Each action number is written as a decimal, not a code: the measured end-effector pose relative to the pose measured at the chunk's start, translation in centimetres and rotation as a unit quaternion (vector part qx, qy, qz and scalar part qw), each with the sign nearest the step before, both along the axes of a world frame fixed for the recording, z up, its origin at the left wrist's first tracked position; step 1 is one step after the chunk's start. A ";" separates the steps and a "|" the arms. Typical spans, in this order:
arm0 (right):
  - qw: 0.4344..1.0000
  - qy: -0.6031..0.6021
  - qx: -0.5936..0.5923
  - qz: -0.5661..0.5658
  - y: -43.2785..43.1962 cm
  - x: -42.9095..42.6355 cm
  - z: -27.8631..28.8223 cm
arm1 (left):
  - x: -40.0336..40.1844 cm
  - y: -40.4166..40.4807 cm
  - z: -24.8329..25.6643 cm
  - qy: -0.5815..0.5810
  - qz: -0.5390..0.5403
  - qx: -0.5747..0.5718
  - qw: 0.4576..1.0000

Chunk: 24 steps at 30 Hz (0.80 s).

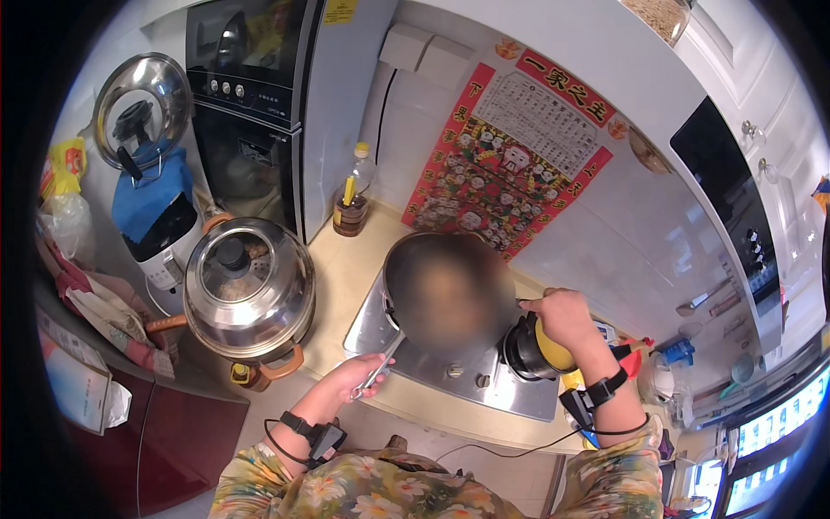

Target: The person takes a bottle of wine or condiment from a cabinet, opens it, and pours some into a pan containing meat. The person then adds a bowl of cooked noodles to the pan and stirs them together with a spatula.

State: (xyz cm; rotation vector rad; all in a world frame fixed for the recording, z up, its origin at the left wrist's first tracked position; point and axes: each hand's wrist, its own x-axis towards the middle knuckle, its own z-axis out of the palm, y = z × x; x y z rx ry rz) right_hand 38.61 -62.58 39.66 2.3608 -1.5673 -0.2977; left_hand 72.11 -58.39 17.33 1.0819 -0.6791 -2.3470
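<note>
A large dark wok (415,266) sits over the left part of the steel gas hob (434,373); its middle is blurred, so its contents cannot be told. My left hand (363,378) grips the metal handle of a utensil (389,353), whose far end reaches to the wok's near edge and is hidden. At the wok's right side, my right hand (563,314) is closed near its rim, on what looks like a small handle or knob, mostly covered by the fingers. Beneath that hand a yellow round item (551,347) rests on a black pan or burner (522,357).
A lidded steel pot (249,331) with wooden handles stands at the left. Behind it are a plastic bottle of brown liquid (351,211) and a black-fronted cabinet (243,149). A range hood (726,188) overhangs the right; packets and jars crowd the counter there.
</note>
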 end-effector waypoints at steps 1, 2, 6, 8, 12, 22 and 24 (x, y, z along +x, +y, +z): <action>1.000 0.001 0.000 0.000 0.6 0.3 1.1 | 0.0 0.0 -0.1 -0.001 -0.005 -0.005 1.000; 0.999 -0.036 -0.001 -0.038 1.2 0.5 2.1 | 0.0 0.0 -0.1 -0.003 -0.010 -0.011 1.000; 0.989 -0.061 0.049 -0.127 2.6 1.6 4.8 | 0.4 0.2 -0.2 -0.012 -0.004 -0.009 1.000; 0.984 -0.035 0.078 -0.154 2.8 2.2 4.7 | 0.5 0.2 -0.5 -0.001 0.007 -0.001 1.000; 0.983 -0.008 0.105 -0.151 1.7 2.4 -0.2 | 0.2 0.1 0.0 -0.005 0.000 -0.002 1.000; 0.979 -0.062 0.005 -0.195 1.6 1.4 -2.9 | 0.4 0.2 -0.5 -0.002 0.013 0.004 1.000; 0.981 -0.044 0.012 -0.186 2.3 1.3 -1.6 | 0.3 0.3 -0.5 0.003 0.011 0.006 1.000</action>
